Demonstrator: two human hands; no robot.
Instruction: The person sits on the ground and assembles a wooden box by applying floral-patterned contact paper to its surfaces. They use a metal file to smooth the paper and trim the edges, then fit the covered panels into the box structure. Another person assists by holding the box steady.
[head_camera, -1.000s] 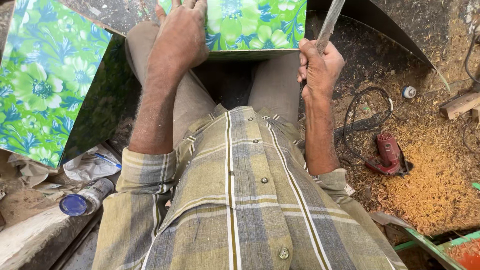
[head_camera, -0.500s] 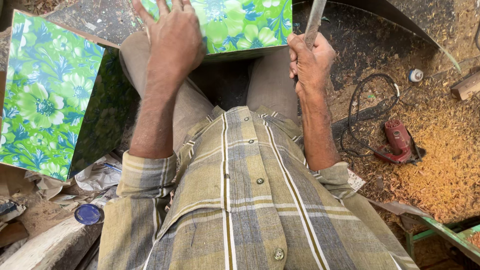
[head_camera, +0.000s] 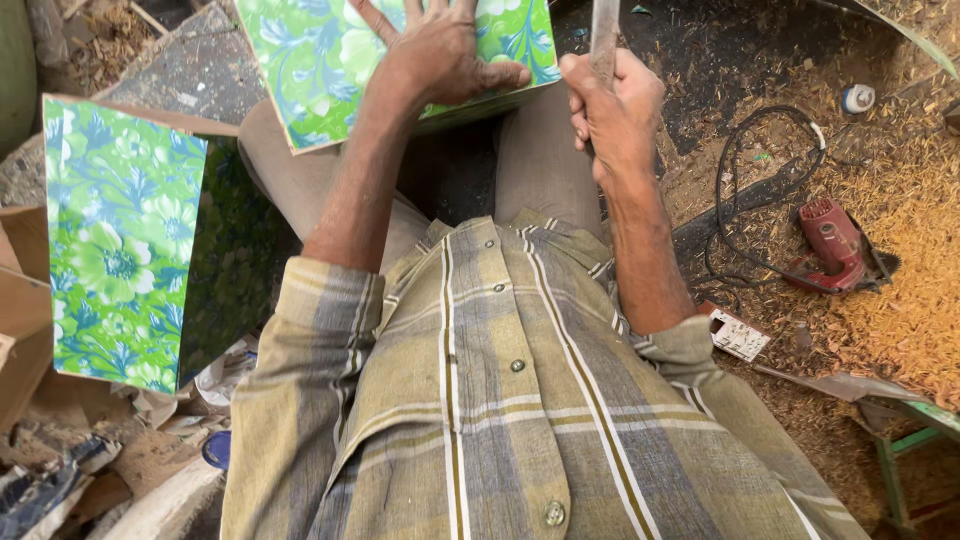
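A flat board (head_camera: 320, 60) covered in green and blue flower-patterned laminate lies across my knees at the top of the view. My left hand (head_camera: 445, 55) presses down on it with fingers spread. My right hand (head_camera: 615, 110) is to the right of the board's corner, closed around a thin flat metal tool (head_camera: 604, 35) that points up out of the picture. My checked shirt fills the lower middle.
A second flower-patterned box panel (head_camera: 120, 250) stands at the left on the floor. A red power drill (head_camera: 835, 245) with a black cable (head_camera: 745, 175) lies at the right among wood shavings (head_camera: 900, 290). Scraps and a blue lid (head_camera: 215, 450) lie at the lower left.
The view has shifted, so hands and board sit further right and lower. My left hand stays flat on the board; my right hand keeps hold of the metal tool.
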